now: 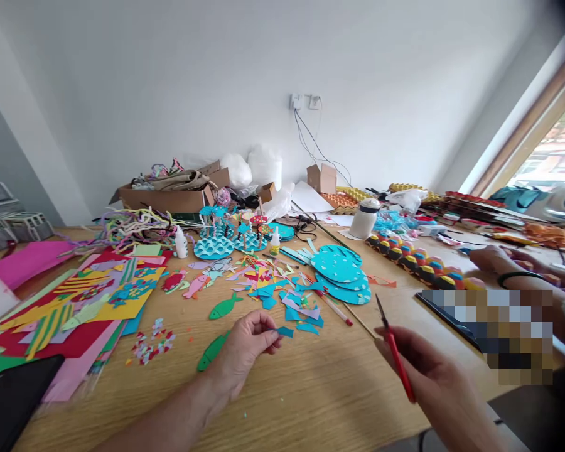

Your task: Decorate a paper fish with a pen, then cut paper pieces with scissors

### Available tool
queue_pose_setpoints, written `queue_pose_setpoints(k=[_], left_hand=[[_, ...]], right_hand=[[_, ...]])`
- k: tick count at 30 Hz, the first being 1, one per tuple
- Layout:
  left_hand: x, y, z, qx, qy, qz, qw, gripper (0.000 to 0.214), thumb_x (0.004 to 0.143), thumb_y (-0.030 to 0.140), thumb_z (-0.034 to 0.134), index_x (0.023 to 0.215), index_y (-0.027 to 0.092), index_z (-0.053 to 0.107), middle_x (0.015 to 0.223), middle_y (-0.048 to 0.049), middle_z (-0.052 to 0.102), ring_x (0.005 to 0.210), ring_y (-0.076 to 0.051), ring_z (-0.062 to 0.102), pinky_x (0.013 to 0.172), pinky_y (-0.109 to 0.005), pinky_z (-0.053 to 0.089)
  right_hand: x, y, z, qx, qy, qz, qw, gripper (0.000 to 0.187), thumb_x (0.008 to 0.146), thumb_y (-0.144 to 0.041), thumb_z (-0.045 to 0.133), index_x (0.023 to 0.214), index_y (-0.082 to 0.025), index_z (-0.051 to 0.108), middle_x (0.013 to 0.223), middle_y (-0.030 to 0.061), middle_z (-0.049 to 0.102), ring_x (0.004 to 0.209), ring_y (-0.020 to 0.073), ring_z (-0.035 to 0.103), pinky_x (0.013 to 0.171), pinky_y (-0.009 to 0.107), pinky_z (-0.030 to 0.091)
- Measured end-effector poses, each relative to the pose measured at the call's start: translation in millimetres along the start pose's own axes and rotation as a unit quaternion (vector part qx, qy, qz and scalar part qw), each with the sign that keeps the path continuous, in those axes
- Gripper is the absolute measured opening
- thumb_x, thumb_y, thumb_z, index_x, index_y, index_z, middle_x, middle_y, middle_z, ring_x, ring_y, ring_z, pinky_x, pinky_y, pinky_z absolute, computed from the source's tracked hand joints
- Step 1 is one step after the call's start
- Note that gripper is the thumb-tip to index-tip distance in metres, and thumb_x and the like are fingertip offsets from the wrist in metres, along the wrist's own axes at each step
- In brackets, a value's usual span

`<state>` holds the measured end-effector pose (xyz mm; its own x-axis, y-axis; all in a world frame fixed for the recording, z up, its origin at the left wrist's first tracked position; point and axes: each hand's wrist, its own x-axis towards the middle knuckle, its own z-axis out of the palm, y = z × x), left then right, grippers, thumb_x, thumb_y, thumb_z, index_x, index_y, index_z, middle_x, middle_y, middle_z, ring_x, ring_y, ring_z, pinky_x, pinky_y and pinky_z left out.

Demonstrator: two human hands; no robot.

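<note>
My left hand (250, 342) pinches a small blue paper piece (285, 331) between thumb and fingers, low over the table. In my right hand (428, 370) are red-handled scissors (395, 355), their dark blades pointing up and away from me. One green paper fish (223, 306) lies beyond my left hand, and a second green paper fish (213, 351) is partly covered by it. Blue paper scraps (292, 307) lie just past my fingertips. Several blue cut-out discs (341, 273) are stacked farther back, between my hands. Tiny red, white and blue bits (153, 342) form a small pile at the left.
Coloured paper sheets (61, 339) with striped fish cover the left side. A glue bottle (181, 243), a white jar (363, 220) and a cardboard box (169, 199) stand farther back. At the right are painted egg-carton strips (417, 267) and a co-worker's hand (492, 260).
</note>
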<state>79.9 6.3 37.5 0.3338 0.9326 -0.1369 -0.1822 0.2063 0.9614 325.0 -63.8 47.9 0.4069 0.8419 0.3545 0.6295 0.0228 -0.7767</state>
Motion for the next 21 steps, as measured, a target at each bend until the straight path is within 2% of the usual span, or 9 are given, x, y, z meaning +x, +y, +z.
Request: queue_pose_setpoints(k=[2,5,7,11,16,21], left_hand=[[-3.5,5.2,3.1,-0.027,-0.013,-0.009,1.0,0.015,0.064,0.024,0.067,0.067,0.017,0.055,0.063,0.0013,0.062,0.062,-0.011,0.056,0.06,-0.022,0.039],[-7.7,11.5,6.8,-0.068,-0.033,-0.015,0.997,0.018,0.063,0.025,0.07,0.067,0.017,0.055,0.064,0.0014,0.061,0.063,-0.011,0.056,0.06,-0.022,0.039],[-10.5,14.5,8.9,-0.09,-0.04,-0.016,0.995,0.018,0.063,0.026,0.071,0.069,0.017,0.056,0.065,0.002,0.06,0.064,-0.01,0.056,0.06,-0.021,0.04],[-17.8,19.7,13.3,-0.146,-0.03,-0.014,0.989,0.017,0.064,0.024,0.071,0.071,0.018,0.058,0.068,0.003,0.06,0.069,-0.01,0.056,0.063,-0.02,0.042],[-26.4,22.4,20.5,-0.231,0.02,-0.02,0.973,0.02,0.059,0.019,0.075,0.07,0.018,0.059,0.069,0.0029,0.062,0.071,-0.012,0.061,0.068,-0.023,0.047],[-30.4,16.9,26.0,-0.26,0.054,-0.039,0.963,0.022,0.057,0.016,0.076,0.071,0.018,0.059,0.071,-0.0007,0.066,0.073,-0.015,0.065,0.073,-0.028,0.051]], right_hand=[[-8.7,-15.7,8.7,0.045,-0.083,0.017,0.995,0.032,0.07,-0.05,0.056,0.083,-0.021,0.061,0.074,0.0054,0.066,0.07,0.0219,0.062,0.059,0.027,0.05],[-20.8,-31.2,22.5,0.068,-0.167,0.008,0.984,0.032,0.069,-0.053,0.055,0.075,-0.021,0.056,0.068,0.0023,0.06,0.062,0.0183,0.056,0.055,0.026,0.045],[-29.2,-35.0,32.8,0.08,-0.225,0.002,0.971,0.034,0.075,-0.053,0.049,0.071,-0.02,0.053,0.066,0.001,0.054,0.06,0.0157,0.05,0.055,0.025,0.042],[-44.7,-37.5,50.5,0.088,-0.279,-0.001,0.956,0.034,0.081,-0.05,0.042,0.069,-0.019,0.047,0.062,-0.0017,0.043,0.058,0.0131,0.041,0.053,0.023,0.035],[-53.8,-41.5,61.2,0.114,-0.295,0.008,0.949,0.036,0.082,-0.051,0.041,0.066,-0.019,0.042,0.061,-0.003,0.039,0.057,0.0118,0.037,0.052,0.023,0.031],[-56.5,-42.1,69.5,0.155,-0.264,0.02,0.952,0.035,0.08,-0.049,0.043,0.063,-0.019,0.04,0.058,-0.0044,0.037,0.055,0.0102,0.033,0.049,0.021,0.027]])
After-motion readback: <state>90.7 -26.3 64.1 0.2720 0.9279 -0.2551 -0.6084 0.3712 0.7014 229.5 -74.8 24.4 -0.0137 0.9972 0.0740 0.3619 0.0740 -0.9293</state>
